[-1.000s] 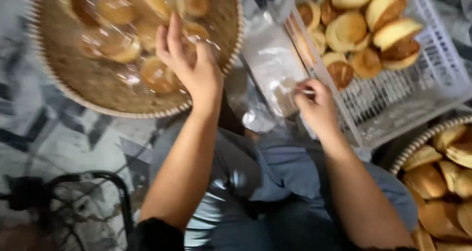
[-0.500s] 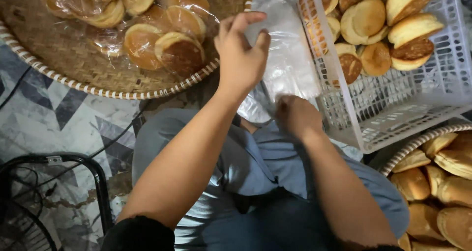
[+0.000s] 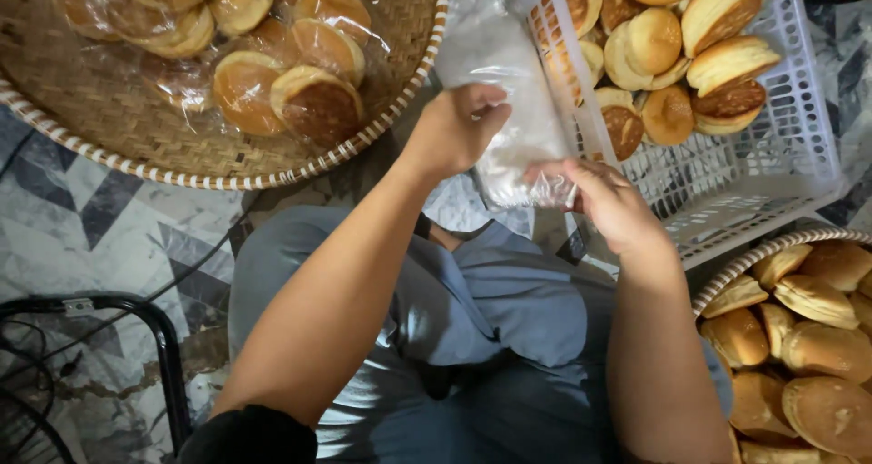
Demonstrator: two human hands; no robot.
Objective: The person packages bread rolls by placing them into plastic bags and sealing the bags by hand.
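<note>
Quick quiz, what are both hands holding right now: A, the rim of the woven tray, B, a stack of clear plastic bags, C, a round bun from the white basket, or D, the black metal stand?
B: the left hand and right hand both grip the stack of clear plastic bags between the woven tray and the white basket.

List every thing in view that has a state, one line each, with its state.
left hand: closed on the clear plastic bags
right hand: pinching the bags' lower edge
clear plastic bags: empty, held up
white basket: part full of unwrapped buns
woven tray: holds bagged buns
</note>
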